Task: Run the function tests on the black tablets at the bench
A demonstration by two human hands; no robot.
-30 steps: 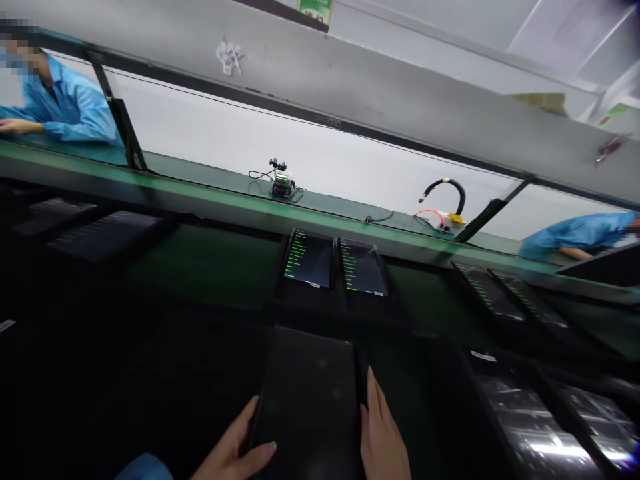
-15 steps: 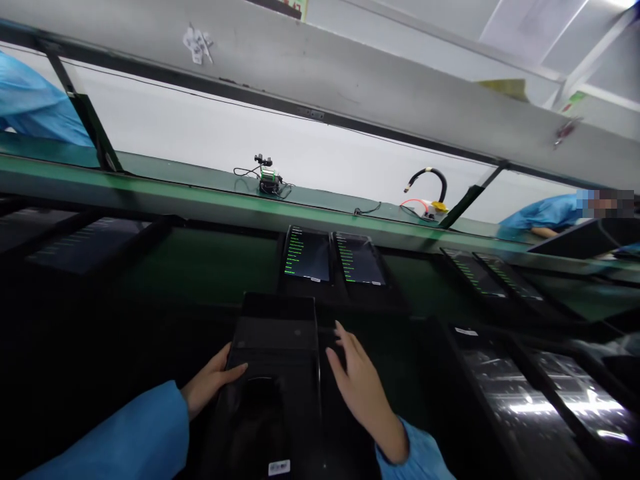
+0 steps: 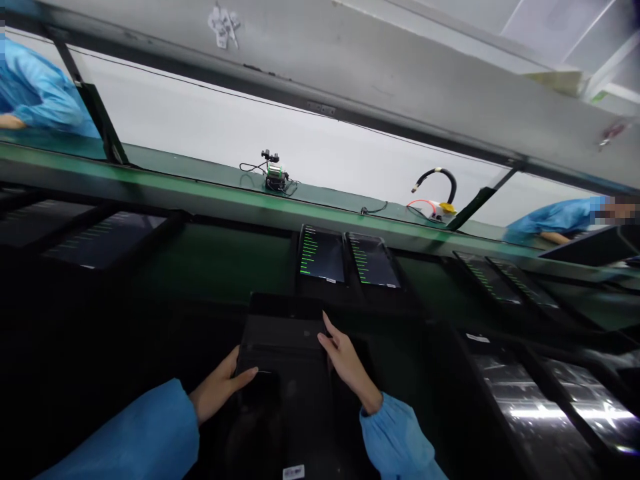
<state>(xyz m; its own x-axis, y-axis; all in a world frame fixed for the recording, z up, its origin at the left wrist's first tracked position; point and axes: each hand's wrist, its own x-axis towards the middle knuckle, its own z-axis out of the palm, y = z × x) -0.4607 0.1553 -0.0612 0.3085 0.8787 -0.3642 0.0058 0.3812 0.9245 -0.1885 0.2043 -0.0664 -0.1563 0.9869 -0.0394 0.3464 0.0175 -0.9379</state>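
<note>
Left hand (image 3: 220,387): wrist reaching in from the lower left, thumb laid on the face of the panel (image 3: 290,377), fingers round its left edge; grip closed on it. Right hand (image 3: 350,363): angled inward, thumb over the panel's right edge, forefinger extended along the far right corner; the gap is small, but whether this grip clasps or only touches cannot be told. The panel lies between both hands, front and centre, far end tilted slightly right. It is black and glossy, with a white label (image 3: 293,472) at the near end and a paler band across the far part. Film-covered panels (image 3: 540,413) at right show strong glare. Beyond, two lit screens (image 3: 323,255) with green lines rest on the dark green surface (image 3: 225,260). Farther back, a ledge (image 3: 330,198) carries a small device (image 3: 276,176) and a black hose (image 3: 443,175). Blue-sleeved co-workers (image 3: 47,93) occupy both ends.
</note>
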